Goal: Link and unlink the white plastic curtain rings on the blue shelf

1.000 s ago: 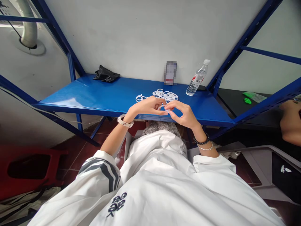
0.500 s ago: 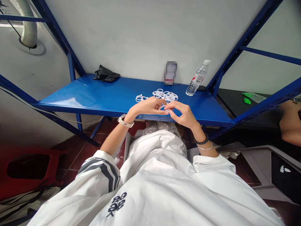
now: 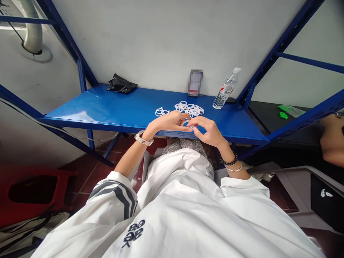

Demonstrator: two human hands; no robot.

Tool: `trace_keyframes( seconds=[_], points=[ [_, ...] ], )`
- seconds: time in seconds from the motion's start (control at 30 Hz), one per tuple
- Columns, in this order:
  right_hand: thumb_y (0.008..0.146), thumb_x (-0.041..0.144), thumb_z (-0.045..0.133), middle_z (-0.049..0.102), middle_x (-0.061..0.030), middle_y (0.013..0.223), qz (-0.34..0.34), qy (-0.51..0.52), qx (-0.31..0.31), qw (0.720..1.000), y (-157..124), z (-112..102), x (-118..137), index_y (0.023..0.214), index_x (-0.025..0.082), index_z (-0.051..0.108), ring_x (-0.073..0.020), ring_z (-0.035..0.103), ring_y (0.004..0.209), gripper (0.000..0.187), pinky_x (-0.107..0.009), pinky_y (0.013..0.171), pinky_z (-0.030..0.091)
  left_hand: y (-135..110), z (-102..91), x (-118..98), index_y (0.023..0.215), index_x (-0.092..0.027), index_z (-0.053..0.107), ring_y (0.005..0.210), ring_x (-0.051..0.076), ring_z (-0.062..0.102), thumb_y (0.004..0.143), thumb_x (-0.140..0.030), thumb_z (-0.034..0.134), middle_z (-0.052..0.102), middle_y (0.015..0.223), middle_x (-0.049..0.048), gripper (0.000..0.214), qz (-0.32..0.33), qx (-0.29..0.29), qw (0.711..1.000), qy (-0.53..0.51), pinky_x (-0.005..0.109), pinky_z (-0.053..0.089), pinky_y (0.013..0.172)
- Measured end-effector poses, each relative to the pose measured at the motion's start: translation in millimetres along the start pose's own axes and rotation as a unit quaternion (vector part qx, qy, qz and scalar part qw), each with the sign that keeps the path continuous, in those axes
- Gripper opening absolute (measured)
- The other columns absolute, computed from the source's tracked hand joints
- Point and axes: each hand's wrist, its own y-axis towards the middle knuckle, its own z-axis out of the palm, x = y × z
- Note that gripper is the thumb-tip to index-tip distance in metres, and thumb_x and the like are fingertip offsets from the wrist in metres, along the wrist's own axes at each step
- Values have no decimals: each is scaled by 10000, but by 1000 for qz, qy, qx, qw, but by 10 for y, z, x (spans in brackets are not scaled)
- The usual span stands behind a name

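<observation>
Both hands meet over the front edge of the blue table (image 3: 120, 111). My left hand (image 3: 171, 121) is closed on a thin white loop (image 3: 185, 123), its thumb stretched along the near side. At the loop's right end, the fingertips of my right hand (image 3: 206, 129) pinch it. Whether the loop is cord or plastic cannot be made out. Just beyond the fingers lies a tangled pile of similar white loops (image 3: 191, 108). A smaller group of white loops (image 3: 161, 112) rests to the left, behind my left hand.
At the back stand a blurred-out upright object (image 3: 195, 83) and a tilted-looking water bottle (image 3: 227, 89), with a dark flat item (image 3: 230, 100) beside it. A crumpled black bag (image 3: 121, 84) lies back left. Blue posts frame the table. Another person's arm (image 3: 331, 139) shows at right.
Almost nothing differs. My right fingertips have shifted very slightly on the white loop; the hands and pile stay in place.
</observation>
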Motion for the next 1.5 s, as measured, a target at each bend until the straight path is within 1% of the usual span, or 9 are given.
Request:
trace_keyframes(
  seconds=[0.27, 0.5, 0.73, 0.93, 1.17, 1.27, 1.33, 1.4, 1.5],
  points=[
    [887, 94, 506, 738, -31, 916, -15, 1, 3, 1000, 1, 0, 0, 957, 237, 636, -206, 688, 868, 205, -368, 811, 569, 7, 6, 18, 982, -135, 631, 505, 109, 436, 890, -545, 568, 497, 547, -51, 425, 6, -3, 1000, 13, 241, 291, 561],
    [862, 92, 517, 729, -28, 935, -4, 3, 11, 1000, 11, -24, 19, 992, 238, 636, -198, 670, 821, 229, -359, 783, 570, 9, 9, 31, 954, -145, 622, 508, 106, 407, 905, -580, 535, 495, 569, -45, 446, 14, -11, 1000, 14, 243, 277, 555],
    [902, 149, 538, 733, -33, 944, 26, 9, -36, 999, -5, -5, -28, 960, 237, 639, -203, 699, 893, 146, -357, 812, 582, -8, -12, -24, 949, -151, 609, 516, 107, 412, 895, -600, 544, 481, 562, -47, 457, 6, -38, 999, -8, 238, 284, 544],
    [919, 183, 557, 756, -29, 946, 38, 39, -66, 996, -4, -19, 50, 922, 244, 659, -204, 719, 911, 119, -375, 846, 592, -45, -20, -99, 976, -154, 594, 535, 114, 503, 858, -523, 637, 561, 577, -33, 389, 29, -41, 998, -43, 225, 369, 555],
    [935, 251, 596, 750, -34, 940, 50, 84, -98, 990, -10, -61, 163, 910, 249, 671, -206, 715, 906, 78, -380, 837, 597, -126, -59, -278, 952, -161, 596, 543, 108, 509, 861, -507, 632, 559, 591, -39, 359, 51, -62, 997, -1, 222, 382, 568],
    [928, 272, 623, 730, -40, 975, 47, 88, -121, 988, -7, -79, 204, 963, 261, 674, -214, 698, 926, 63, -377, 790, 600, -156, -70, -345, 935, -160, 606, 539, 106, 509, 862, -504, 630, 560, 592, -38, 352, 59, -81, 995, 12, 219, 385, 569],
    [918, 302, 647, 712, -48, 1007, 49, 73, -140, 986, -3, -89, 223, 975, 269, 675, -214, 685, 904, 72, -364, 721, 599, -166, -71, -369, 980, -158, 619, 532, 106, 514, 861, -503, 632, 559, 590, -40, 365, 67, -96, 993, 13, 217, 391, 571],
    [908, 336, 667, 700, -52, 1015, 51, 53, -157, 985, -1, -98, 237, 950, 271, 676, -207, 672, 857, 78, -355, 666, 590, -172, -69, -381, 1035, -160, 628, 521, 107, 515, 857, -506, 638, 553, 584, -46, 390, 72, -111, 991, 20, 219, 395, 576],
    [907, 348, 680, 701, -43, 948, 43, 35, -171, 984, -3, -112, 254, 901, 268, 673, -203, 665, 807, 80, -364, 661, 580, -184, -67, -398, 1046, -164, 636, 521, 109, 517, 847, -522, 647, 543, 576, -48, 410, 71, -133, 988, 37, 221, 402, 594]
  ],
)
